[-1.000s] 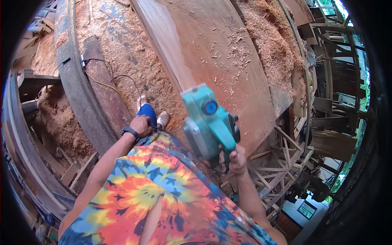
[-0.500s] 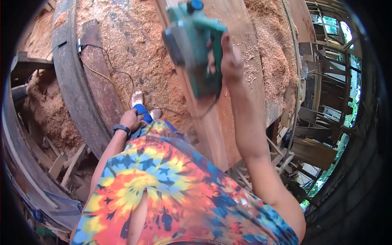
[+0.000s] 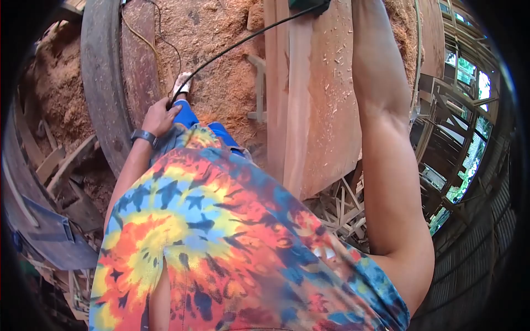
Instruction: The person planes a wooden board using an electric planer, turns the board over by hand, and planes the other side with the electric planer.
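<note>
My left hand [image 3: 159,119], with a dark watch on its wrist, is closed on a black power cord [image 3: 229,48] beside my blue trouser leg. The cord curves up and right to the rear of a green electric planer [image 3: 298,4]. Only a small part of that planer shows, cut off by the top edge of the view. Beneath it lies a long reddish-brown wooden plank [image 3: 326,118] strewn with thin shavings. My right forearm [image 3: 381,60] stretches up along the plank's right side, and the hand itself is beyond the frame.
Sawdust and shavings [image 3: 221,77] cover the ground left of the plank. Dark boards [image 3: 102,77] run along the left, near a thin yellowish cable [image 3: 141,36]. Offcuts [image 3: 346,207] lie below the plank's near end. Stacked timber [image 3: 441,118] stands at right.
The planer has moved away along the plank, mostly out of view, and my right hand has left the frame. The black cord now stretches from my left hand to the planer.
</note>
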The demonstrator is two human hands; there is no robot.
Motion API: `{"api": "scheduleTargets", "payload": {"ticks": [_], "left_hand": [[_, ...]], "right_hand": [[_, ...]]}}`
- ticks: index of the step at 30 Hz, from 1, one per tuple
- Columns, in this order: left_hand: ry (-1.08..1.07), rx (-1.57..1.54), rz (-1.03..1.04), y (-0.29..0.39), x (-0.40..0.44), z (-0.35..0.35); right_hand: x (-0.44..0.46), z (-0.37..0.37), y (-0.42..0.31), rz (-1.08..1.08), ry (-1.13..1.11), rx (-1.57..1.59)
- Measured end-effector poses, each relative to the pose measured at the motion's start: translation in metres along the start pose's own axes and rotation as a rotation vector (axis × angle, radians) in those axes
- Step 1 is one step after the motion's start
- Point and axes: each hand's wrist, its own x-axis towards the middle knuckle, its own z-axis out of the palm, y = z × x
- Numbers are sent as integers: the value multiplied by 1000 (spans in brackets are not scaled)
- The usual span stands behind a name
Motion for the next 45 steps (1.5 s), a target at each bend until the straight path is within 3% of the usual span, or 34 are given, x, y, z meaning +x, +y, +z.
{"api": "scheduleTargets", "payload": {"ticks": [8, 15, 18, 25, 35, 45], "left_hand": [[-106, 183, 13, -19, -42, 47], [-137, 256, 134, -39, -77, 98], [-254, 301, 122, -7, -107, 113], [-533, 482, 424, -2, -122, 165], [-598, 428, 451, -1, -123, 164], [-380, 315, 264, 0, -106, 118]], "right_hand": [[-180, -40, 37, 35, -2, 1], [-457, -101, 117, 56, 7, 11], [-581, -119, 144, 112, 80, -11], [-761, -141, 193, 308, 262, 40], [-744, -144, 179, 323, 229, 26], [-562, -107, 140, 155, 113, 5]]}}
